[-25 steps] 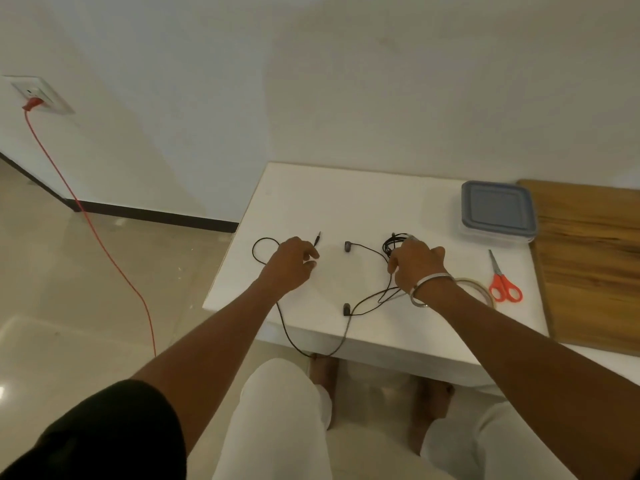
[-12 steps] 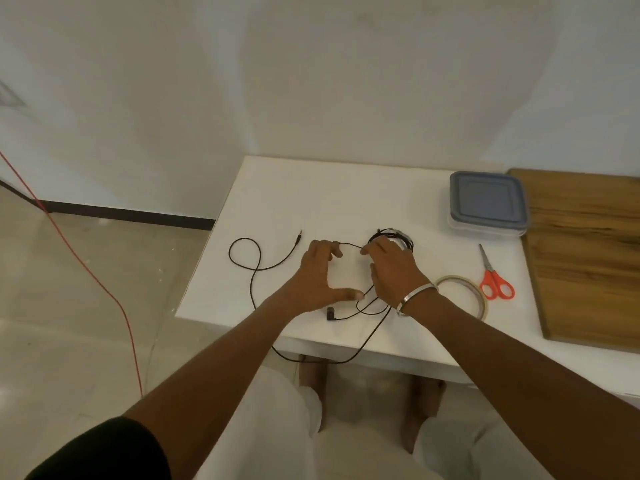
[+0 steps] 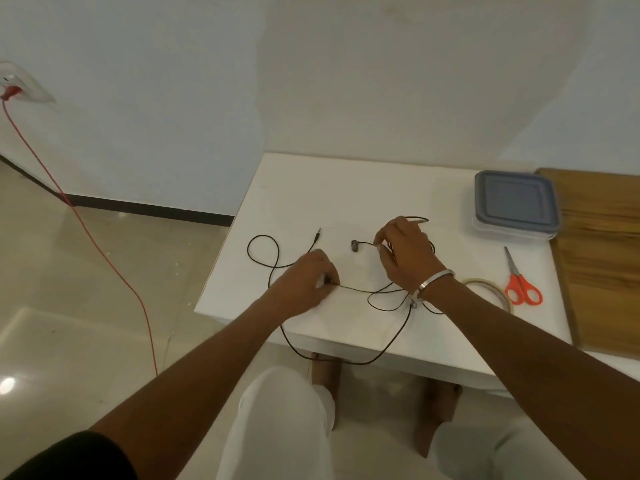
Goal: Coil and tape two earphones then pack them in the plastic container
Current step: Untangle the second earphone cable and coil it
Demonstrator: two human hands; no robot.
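A black earphone cable (image 3: 263,252) sprawls over the white table (image 3: 346,195), looping at the left and hanging over the front edge. My left hand (image 3: 306,282) pinches an earbud end of that cable near the front edge. My right hand (image 3: 405,254) pinches the wire leading to the other earbud (image 3: 355,245) and covers a second, bunched earphone (image 3: 420,221), mostly hidden. The plastic container (image 3: 516,206) with a blue-grey lid sits closed at the back right. A tape roll (image 3: 491,292) lies beside my right wrist.
Red-handled scissors (image 3: 519,285) lie right of the tape. A wooden board (image 3: 602,258) adjoins the table on the right. A red cord (image 3: 86,233) runs from a wall socket across the floor at left. My knees are below the table's front edge.
My hands, close together half a second ago, have drawn apart: the left moved left and toward me with an earbud end, the right lifted the wire near the other earbud.
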